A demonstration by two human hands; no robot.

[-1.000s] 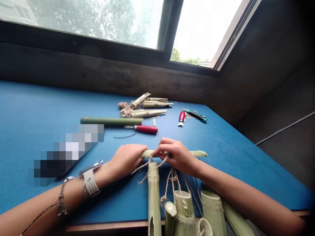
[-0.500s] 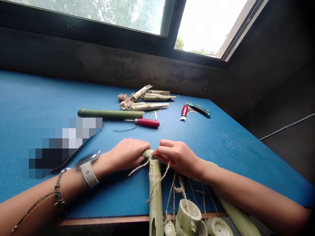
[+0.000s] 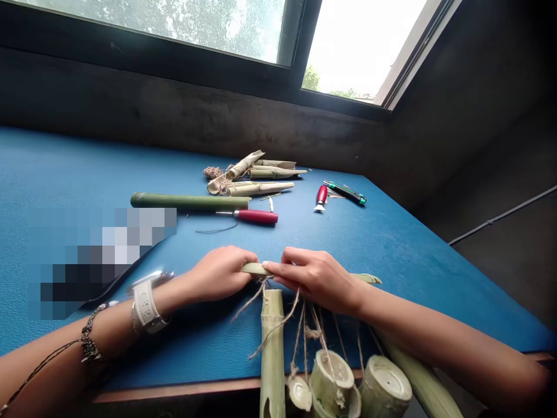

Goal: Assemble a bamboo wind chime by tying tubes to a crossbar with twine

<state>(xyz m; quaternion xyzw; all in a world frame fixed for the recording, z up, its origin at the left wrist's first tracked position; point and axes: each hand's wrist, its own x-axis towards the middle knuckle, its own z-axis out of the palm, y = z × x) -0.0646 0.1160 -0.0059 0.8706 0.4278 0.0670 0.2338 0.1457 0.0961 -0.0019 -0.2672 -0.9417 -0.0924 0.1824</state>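
A thin pale bamboo stick (image 3: 252, 269) lies crosswise on the blue table (image 3: 391, 244) near its front edge. My left hand (image 3: 220, 271) is closed round the stick's left part. My right hand (image 3: 315, 277) pinches the stick and the twine (image 3: 278, 322) knotted on it, fingers pressed together. The stick's right end (image 3: 369, 278) shows past my right wrist. Several cut bamboo tubes (image 3: 272, 354) hang from the stick on strings over the table's edge, among them short cups (image 3: 333, 374).
Farther back lie a long green bamboo pole (image 3: 189, 201), a red-handled awl (image 3: 255, 216), a short red-handled knife (image 3: 321, 196), a green utility cutter (image 3: 348, 193) and a pile of dry bamboo husks with twine (image 3: 252, 177). A blurred patch (image 3: 100, 255) covers something at left. A window runs above.
My hands stayed on the stick, which shifted slightly; its right end shows again. The hanging tubes swung a little and the camera tilted.
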